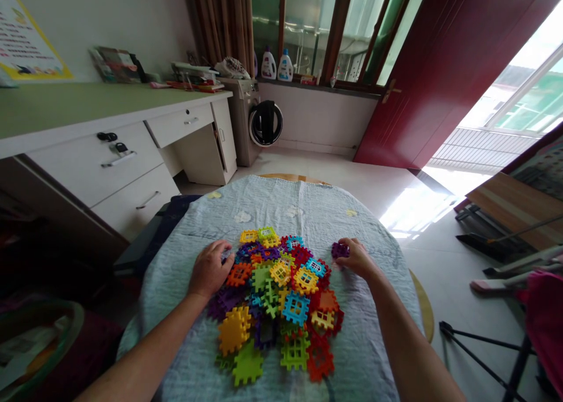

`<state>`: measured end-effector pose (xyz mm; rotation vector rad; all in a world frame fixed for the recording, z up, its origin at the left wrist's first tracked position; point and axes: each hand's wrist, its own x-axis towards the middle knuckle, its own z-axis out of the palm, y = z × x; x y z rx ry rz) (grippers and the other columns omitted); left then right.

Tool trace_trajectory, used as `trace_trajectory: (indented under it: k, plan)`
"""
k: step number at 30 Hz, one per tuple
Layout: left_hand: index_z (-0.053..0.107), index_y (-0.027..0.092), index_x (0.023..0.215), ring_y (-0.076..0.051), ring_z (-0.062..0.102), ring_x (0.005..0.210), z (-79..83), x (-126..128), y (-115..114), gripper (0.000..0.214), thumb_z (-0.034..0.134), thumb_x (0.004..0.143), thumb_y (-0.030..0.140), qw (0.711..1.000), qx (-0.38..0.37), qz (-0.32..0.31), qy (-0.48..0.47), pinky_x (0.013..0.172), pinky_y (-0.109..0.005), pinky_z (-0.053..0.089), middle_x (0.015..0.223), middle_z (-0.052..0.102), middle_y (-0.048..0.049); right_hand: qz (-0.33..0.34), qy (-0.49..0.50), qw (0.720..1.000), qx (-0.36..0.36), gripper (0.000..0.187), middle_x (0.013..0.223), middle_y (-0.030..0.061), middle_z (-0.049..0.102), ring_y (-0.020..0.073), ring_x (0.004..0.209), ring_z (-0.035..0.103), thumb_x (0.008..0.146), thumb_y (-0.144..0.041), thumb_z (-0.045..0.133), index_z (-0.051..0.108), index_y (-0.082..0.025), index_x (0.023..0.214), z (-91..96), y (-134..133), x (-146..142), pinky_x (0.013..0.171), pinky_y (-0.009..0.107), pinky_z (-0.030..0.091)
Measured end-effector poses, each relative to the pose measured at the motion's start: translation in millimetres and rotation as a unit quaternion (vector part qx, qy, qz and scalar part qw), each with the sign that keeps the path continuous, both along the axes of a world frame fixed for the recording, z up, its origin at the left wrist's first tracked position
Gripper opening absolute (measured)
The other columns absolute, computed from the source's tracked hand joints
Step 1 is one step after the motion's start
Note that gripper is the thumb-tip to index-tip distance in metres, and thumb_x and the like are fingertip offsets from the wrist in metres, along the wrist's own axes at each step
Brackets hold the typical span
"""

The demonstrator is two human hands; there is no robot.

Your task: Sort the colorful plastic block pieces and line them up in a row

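A heap of colourful toothed plastic building pieces lies in the middle of the round table; some are solid squares, others have window-like grids. At the heap's left edge, my left hand rests with curled fingers, and a purplish building piece shows partly between thumb and forefinger. To the right, apart from the heap, my right hand pinches a dark purple building piece just over the cloth. Orange, purple and yellow pieces lie nearest my left hand.
A pale blue cloth covers the table. Beyond it are a desk with drawers, a washing machine and a red door. Black stand legs are on the floor at right, a bin at left.
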<state>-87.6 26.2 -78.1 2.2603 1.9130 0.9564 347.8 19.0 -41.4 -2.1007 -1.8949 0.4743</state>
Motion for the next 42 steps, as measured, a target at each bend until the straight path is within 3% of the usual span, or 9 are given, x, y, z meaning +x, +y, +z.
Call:
trace_trajectory:
  k: [8, 13, 18, 28, 36, 42]
  plan:
    - [0.062, 0.020, 0.094, -0.030, 0.063, 0.108, -0.3, -1, 0, 0.024, 0.049, 0.084, 0.037, 1.000, 0.003, -0.004, -0.003, 0.100, -0.046, 0.049, 0.110, 0.069, -0.0130, 0.020, 0.006, 1.000, -0.019, 0.064, 0.108, 0.0075, 0.056, 0.0236, 0.099, 0.056, 0.060, -0.029, 0.076, 0.062, -0.017, 0.121, 2.7, 6, 8, 0.090, 0.034, 0.043]
    - [0.062, 0.021, 0.094, -0.030, 0.063, 0.108, -0.8, -1, 0, 0.022, 0.050, 0.083, 0.036, 1.000, 0.002, -0.004, -0.003, 0.100, -0.047, 0.049, 0.110, 0.069, -0.0127, 0.045, -0.048, 0.997, -0.031, 0.043, 0.098, 0.0062, 0.056, 0.0221, 0.093, 0.053, 0.062, -0.027, 0.074, 0.068, -0.018, 0.103, 4.0, 11, 4, 0.086, 0.033, 0.041]
    - [0.061, 0.022, 0.094, -0.029, 0.063, 0.108, -1.1, -2, 0, 0.021, 0.051, 0.082, 0.036, 1.000, 0.003, -0.005, -0.005, 0.100, -0.045, 0.049, 0.110, 0.069, -0.0116, 0.053, -0.059, 0.996, -0.031, 0.035, 0.094, 0.0050, 0.056, 0.0197, 0.087, 0.052, 0.059, -0.024, 0.073, 0.068, -0.017, 0.093, 5.8, 19, 11, 0.081, 0.029, 0.040]
    - [0.062, 0.022, 0.095, -0.030, 0.063, 0.111, -3.0, -3, 1, 0.022, 0.050, 0.084, 0.037, 1.000, -0.002, -0.007, -0.010, 0.102, -0.046, 0.048, 0.111, 0.068, -0.0124, 0.022, -0.090, 0.995, -0.031, 0.053, 0.113, 0.0092, 0.057, 0.0229, 0.097, 0.053, 0.063, -0.019, 0.069, 0.066, -0.023, 0.116, 25.2, 62, 88, 0.092, 0.034, 0.040]
    - [0.062, 0.021, 0.095, -0.029, 0.062, 0.111, -3.6, -3, 0, 0.022, 0.051, 0.084, 0.037, 1.000, -0.003, -0.005, -0.006, 0.102, -0.046, 0.048, 0.113, 0.068, -0.0127, 0.037, -0.085, 0.993, -0.070, 0.062, 0.117, 0.0114, 0.059, 0.0277, 0.100, 0.056, 0.060, -0.016, 0.069, 0.068, -0.025, 0.122, 12.2, 74, 87, 0.091, 0.039, 0.040]
    - [0.062, 0.020, 0.095, -0.029, 0.063, 0.110, -3.1, -4, 0, 0.022, 0.051, 0.084, 0.036, 1.000, 0.001, -0.008, -0.002, 0.102, -0.045, 0.049, 0.112, 0.068, -0.0125, 0.020, -0.056, 0.995, -0.080, 0.083, 0.131, 0.0143, 0.055, 0.0297, 0.110, 0.056, 0.062, -0.027, 0.072, 0.052, -0.022, 0.142, 11.9, 70, 91, 0.093, 0.039, 0.042]
